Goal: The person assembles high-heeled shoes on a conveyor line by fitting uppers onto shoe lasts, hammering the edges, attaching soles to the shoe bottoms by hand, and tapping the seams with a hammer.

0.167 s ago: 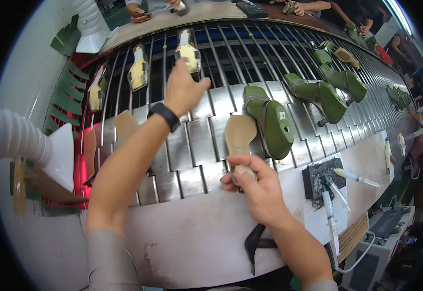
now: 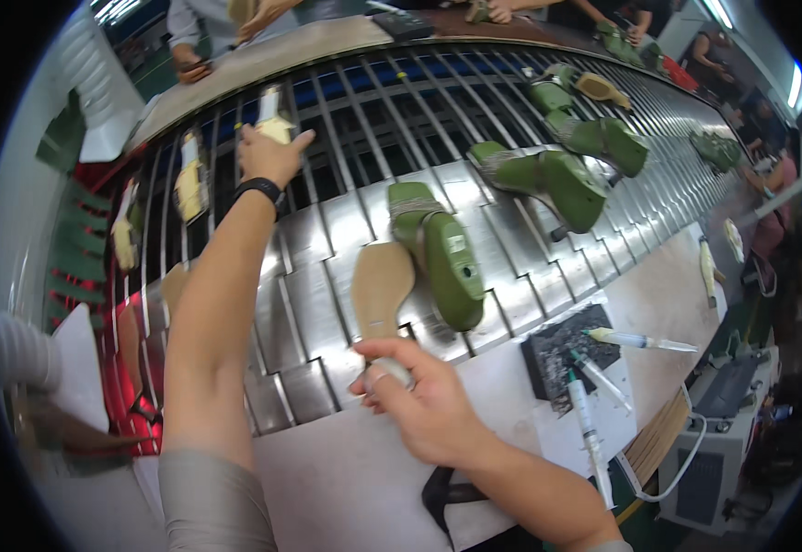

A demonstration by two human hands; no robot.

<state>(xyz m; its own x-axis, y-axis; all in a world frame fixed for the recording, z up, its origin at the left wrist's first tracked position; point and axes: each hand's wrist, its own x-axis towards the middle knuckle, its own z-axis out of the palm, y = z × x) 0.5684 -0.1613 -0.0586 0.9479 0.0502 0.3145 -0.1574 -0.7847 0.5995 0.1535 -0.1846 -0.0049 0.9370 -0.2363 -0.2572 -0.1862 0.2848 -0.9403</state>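
My left hand (image 2: 272,158), thumb spread wide and fingers apart, reaches over the far rods. Its fingers overlap a pale yellow shoe-shaped piece (image 2: 277,128); contact with it is hard to tell. Closer to me, my right hand (image 2: 419,391) is closed round the narrow heel end of a tan shoe sole (image 2: 382,283), partly hiding a pale rounded part there. The sole's broad end points away from me. Just right of it, a green shoe last (image 2: 453,271) with straps on it lies on the metal slats.
Further yellow pieces (image 2: 190,179) lie leftward on the rods. More strapped green lasts (image 2: 548,184) lie to the right. Syringes (image 2: 594,432) rest against a black block (image 2: 548,354) on the near ledge, beside a black heeled part (image 2: 452,497). White ducts (image 2: 19,354) stand left; people work opposite.
The view has shifted, so most things sit further left and lower. My left hand has moved forward over the yellow piece. My right hand keeps its hold on the sole.
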